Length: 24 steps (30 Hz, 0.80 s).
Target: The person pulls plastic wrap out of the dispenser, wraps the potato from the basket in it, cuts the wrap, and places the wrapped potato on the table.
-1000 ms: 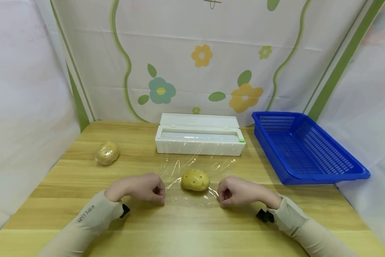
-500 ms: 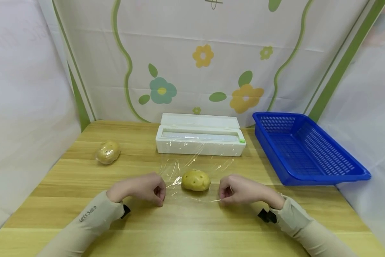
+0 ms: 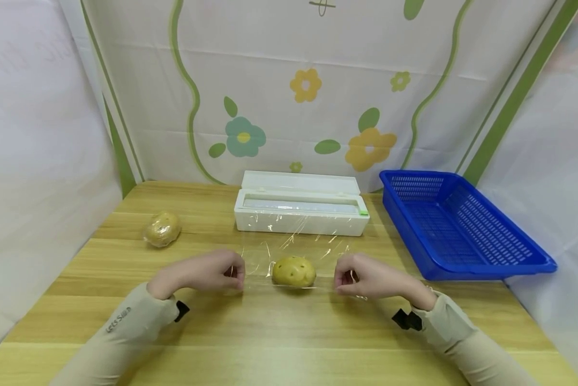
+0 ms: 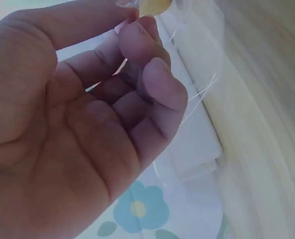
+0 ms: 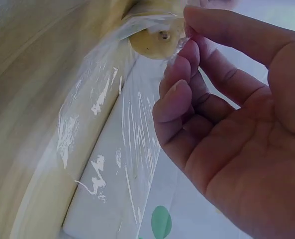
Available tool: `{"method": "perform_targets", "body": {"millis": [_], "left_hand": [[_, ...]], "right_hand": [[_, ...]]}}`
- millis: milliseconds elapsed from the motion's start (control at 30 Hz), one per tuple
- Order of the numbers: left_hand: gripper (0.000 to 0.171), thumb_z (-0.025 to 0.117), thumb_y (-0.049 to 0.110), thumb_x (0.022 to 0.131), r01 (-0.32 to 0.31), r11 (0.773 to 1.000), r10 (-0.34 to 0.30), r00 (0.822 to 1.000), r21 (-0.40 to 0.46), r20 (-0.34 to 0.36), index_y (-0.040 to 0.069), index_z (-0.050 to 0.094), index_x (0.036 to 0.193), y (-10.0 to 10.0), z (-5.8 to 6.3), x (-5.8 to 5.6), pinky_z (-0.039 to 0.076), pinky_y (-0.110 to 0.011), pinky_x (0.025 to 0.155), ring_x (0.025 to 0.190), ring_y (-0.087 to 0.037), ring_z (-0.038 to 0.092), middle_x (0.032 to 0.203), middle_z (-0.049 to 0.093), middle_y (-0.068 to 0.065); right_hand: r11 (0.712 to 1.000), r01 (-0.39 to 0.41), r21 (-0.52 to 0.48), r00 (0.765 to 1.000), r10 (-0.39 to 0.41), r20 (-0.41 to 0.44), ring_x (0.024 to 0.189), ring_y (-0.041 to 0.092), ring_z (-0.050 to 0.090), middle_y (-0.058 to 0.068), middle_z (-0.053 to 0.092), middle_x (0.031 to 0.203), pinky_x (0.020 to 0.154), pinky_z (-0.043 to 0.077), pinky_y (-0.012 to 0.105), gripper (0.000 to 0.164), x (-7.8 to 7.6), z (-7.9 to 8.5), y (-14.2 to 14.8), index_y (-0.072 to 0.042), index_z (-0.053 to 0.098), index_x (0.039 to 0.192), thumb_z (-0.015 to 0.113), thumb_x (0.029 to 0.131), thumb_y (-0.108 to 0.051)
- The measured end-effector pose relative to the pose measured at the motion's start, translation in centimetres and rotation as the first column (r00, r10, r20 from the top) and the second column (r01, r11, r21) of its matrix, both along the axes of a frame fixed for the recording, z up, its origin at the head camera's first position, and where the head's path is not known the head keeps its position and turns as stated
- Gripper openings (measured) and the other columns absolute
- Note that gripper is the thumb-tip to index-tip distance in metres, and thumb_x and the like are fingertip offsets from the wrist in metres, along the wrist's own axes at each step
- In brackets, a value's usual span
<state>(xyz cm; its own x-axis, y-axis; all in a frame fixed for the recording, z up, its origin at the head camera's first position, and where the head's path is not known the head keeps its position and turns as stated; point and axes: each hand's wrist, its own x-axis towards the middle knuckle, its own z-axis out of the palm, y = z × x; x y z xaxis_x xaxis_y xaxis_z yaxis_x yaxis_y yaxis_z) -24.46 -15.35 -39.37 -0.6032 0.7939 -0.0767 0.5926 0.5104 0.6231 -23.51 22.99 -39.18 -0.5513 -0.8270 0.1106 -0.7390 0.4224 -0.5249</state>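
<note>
**Film (image 3: 328, 253) pinched on both sides of a potato (image 3: 294, 272)**

The left hand (image 3: 209, 273) and the right hand (image 3: 373, 276) each have the film nipped between thumb and forefinger — the tips closed together, the other fingers curled in loosely. In the right wrist view the clear sheet runs from that pinch in creased, glinting folds; in the left wrist view only a little of it shows beside the fingertips.

The potato sits between the two hands, near the middle of the table (image 3: 289, 343), touched by neither. The film's near edge passes as a thin bright line by the potato's front; whether the potato lies on the sheet or under it I cannot tell. From there the sheet stretches back to the white box (image 3: 300, 223), whose lid (image 3: 300, 183) stands raised behind it. A small green piece (image 3: 363, 212) marks the box's right end.

A second potato (image 3: 162, 229), shiny with wrap, rests well apart on the left. On the right stands a blue basket (image 3: 409, 236), set at a slant. Beige sleeves (image 3: 125, 332) cover both forearms, and a flowered cloth (image 3: 269, 59) hangs behind the table.
</note>
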Motion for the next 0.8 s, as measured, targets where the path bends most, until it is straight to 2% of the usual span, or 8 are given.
{"method": "perform_targets", "body": {"millis": [200,300,500,800], "left_hand": [[0.018,0.068,0.007,0.093,-0.023,1.000,0.024,0.997,0.020,-0.069,0.016,0.060,0.079,-0.1,0.1,-0.3,0.046,-0.029,0.063,0.069,-0.011,0.052,0.075,0.056,0.008],[0.017,0.065,0.009,0.095,-0.038,0.999,0.040,0.996,0.028,-0.081,0.016,0.057,0.082,-0.1,0.0,-0.7,0.046,-0.029,0.064,0.070,-0.012,0.052,0.076,0.055,0.007],[0.014,0.059,0.011,0.099,-0.049,0.998,0.053,0.994,0.049,-0.094,0.012,0.055,0.086,-0.3,-0.2,-2.4,0.044,-0.030,0.062,0.069,-0.012,0.049,0.075,0.052,0.005],[0.014,0.058,0.009,0.099,-0.117,0.993,0.116,0.986,-0.003,-0.118,0.011,0.054,0.086,0.3,-1.1,-4.9,0.040,-0.029,0.059,0.063,-0.011,0.044,0.072,0.051,0.003]], "right_hand": [[0.999,0.039,-0.032,0.999,-0.040,-0.022,0.069,0.006,0.053,-0.014,0.055,0.077,0.058,0.050,0.032,0.021,-0.4,-0.2,0.1,-0.021,0.063,0.082,0.073,0.087,-0.003],[0.996,0.075,-0.039,0.996,-0.076,-0.036,0.072,0.008,0.055,-0.014,0.056,0.079,0.060,0.051,0.032,0.021,-0.6,-0.2,0.1,-0.022,0.062,0.083,0.073,0.088,-0.004],[0.992,0.114,-0.059,0.993,-0.115,-0.020,0.073,0.009,0.057,-0.012,0.058,0.080,0.062,0.052,0.031,0.017,-1.5,0.1,-0.2,-0.019,0.061,0.083,0.072,0.089,-0.006],[0.976,0.218,-0.021,0.976,-0.218,0.015,0.066,0.009,0.056,-0.010,0.059,0.073,0.059,0.049,0.027,0.014,-3.4,-0.3,-0.7,-0.015,0.062,0.079,0.071,0.087,-0.008]]}}
